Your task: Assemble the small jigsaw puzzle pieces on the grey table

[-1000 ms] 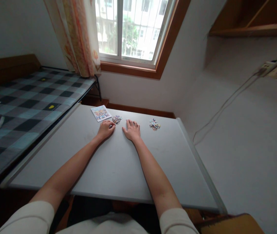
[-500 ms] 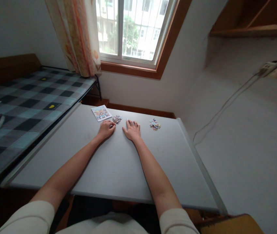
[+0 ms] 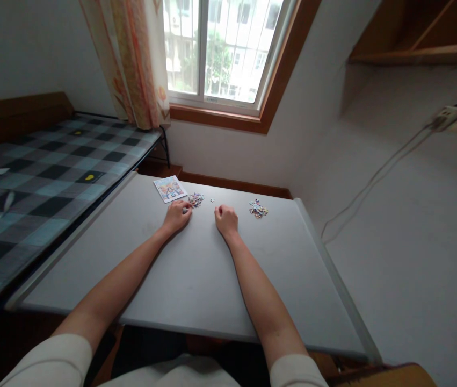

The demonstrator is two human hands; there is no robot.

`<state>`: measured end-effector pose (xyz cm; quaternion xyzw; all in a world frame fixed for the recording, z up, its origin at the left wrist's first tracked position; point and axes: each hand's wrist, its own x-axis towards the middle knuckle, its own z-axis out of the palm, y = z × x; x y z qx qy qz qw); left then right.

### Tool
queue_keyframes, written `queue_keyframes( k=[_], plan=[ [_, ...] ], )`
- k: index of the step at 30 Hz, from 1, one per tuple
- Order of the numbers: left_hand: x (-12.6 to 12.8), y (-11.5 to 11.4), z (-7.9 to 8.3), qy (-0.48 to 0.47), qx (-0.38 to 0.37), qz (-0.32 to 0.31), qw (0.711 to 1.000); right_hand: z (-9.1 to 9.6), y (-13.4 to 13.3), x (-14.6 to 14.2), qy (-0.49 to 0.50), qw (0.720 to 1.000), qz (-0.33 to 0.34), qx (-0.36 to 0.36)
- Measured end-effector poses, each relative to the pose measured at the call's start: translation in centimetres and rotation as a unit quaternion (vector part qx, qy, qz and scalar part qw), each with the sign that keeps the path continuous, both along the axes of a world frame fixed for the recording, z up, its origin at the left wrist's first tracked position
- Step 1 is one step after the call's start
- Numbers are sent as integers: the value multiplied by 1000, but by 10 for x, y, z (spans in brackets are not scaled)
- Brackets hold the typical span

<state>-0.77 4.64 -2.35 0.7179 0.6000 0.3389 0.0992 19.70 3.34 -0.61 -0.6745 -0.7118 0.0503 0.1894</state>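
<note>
My left hand rests on the table with its fingers closed, touching the near edge of a small heap of jigsaw pieces. A small pale spot shows at its fingertips, too small to name. My right hand is curled into a loose fist on the tabletop, and its fingertips are hidden. Just beyond it, apart from the fingers, lies a single light jigsaw piece. To the right is a second heap of jigsaw pieces. Behind my left hand lies a square picture card with a colourful print.
The grey-white table has raised side edges. A bed with a checked cover stands along its left side. A window with a curtain is ahead. A cable hangs on the right wall.
My right hand has drawn back slightly to the right and curled from spread fingers into a fist, uncovering the single piece. My left hand stays by the heap. The view has shifted slightly.
</note>
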Motion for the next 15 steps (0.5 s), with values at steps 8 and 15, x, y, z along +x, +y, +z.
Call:
queue_keyframes(
  k=[8,15],
  plan=[
    [3,-8,14,31,-83,101,991,0,1,1,-35,999,21,-32],
    [7,-13,21,62,-123,135,981,-1,2,3,-27,999,28,-27]
  ],
)
